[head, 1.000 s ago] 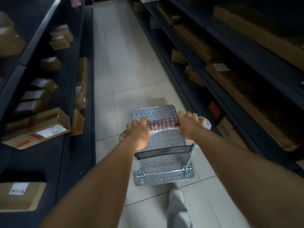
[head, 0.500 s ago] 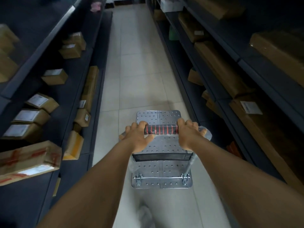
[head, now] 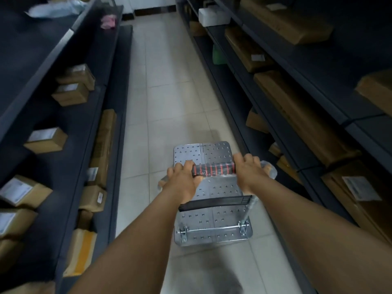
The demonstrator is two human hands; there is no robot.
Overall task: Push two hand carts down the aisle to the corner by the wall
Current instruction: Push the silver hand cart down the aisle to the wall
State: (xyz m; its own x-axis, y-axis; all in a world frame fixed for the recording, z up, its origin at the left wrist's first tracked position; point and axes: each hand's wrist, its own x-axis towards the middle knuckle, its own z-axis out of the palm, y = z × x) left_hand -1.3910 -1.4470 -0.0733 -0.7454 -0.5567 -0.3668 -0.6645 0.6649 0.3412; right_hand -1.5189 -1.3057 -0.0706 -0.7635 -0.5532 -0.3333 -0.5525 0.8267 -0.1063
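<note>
Both hands curl round the cart's handle, left hand and right hand at its ends. Silver hand cart stands on the tiled aisle floor between dark shelves holding cardboard boxes.

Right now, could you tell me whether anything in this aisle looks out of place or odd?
Mostly tidy. Two loose things stand out on the upper left shelves: a crumpled pale plastic bag and a pink bundle, lying among otherwise boxed stock. The cart handle is partly wrapped in clear plastic.
</note>
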